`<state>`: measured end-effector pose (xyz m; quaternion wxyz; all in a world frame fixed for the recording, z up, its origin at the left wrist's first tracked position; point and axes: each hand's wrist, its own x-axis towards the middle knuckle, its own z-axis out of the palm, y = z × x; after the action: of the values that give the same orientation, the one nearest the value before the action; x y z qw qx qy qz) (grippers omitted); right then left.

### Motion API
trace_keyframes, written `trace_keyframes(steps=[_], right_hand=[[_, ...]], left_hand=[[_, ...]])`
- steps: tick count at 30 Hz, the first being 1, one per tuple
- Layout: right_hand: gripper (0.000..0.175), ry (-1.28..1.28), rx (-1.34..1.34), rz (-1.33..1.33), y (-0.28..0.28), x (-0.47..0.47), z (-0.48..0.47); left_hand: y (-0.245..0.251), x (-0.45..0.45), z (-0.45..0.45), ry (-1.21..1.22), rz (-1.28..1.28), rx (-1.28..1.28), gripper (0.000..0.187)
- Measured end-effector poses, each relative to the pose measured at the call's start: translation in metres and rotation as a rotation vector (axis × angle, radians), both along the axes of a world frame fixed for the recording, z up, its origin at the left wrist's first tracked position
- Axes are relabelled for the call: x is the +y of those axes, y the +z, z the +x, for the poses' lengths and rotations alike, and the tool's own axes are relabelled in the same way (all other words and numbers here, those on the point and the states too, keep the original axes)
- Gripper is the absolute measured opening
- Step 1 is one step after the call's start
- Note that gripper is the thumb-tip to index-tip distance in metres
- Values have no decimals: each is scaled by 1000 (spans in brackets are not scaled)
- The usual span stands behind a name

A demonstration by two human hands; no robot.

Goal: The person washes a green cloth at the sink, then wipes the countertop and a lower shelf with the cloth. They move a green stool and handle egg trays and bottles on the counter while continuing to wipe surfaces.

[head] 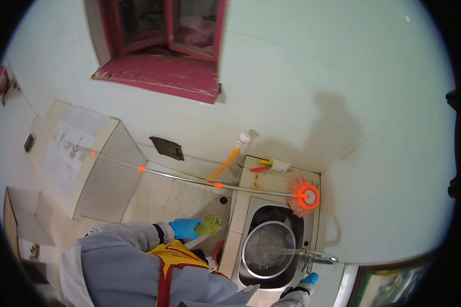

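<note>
My left hand (pixel 186 229), in a blue glove, is closed around one end of a green leafy vegetable or cloth (pixel 209 225); which it is I cannot tell. It is left of the sink. My right hand (pixel 309 279), also gloved in blue, is at the tap (pixel 309 256) on the sink's right side; its fingers are partly hidden. Water runs from the tap into a round metal basin (pixel 269 249), which holds water and sits inside the stainless steel sink (pixel 249 278).
A mop with an orange head (pixel 306 196) and a long metal pole (pixel 176 177) lies across behind the sink. Knives with coloured handles (pixel 259 169) lie on the tiled ledge. An orange hose (pixel 223 165) hangs from a white pipe. A tiled block (pixel 103 172) stands at left, below a red window sill (pixel 161 76).
</note>
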<state>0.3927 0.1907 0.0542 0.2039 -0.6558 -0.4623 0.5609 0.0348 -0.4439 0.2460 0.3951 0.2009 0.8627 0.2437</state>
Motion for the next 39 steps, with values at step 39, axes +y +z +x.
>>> trace_keyframes(steps=[39], right_hand=[[36,778,84,-295,172,-529,-84]], left_hand=[[-59,-400,32,268,99,-58,48]])
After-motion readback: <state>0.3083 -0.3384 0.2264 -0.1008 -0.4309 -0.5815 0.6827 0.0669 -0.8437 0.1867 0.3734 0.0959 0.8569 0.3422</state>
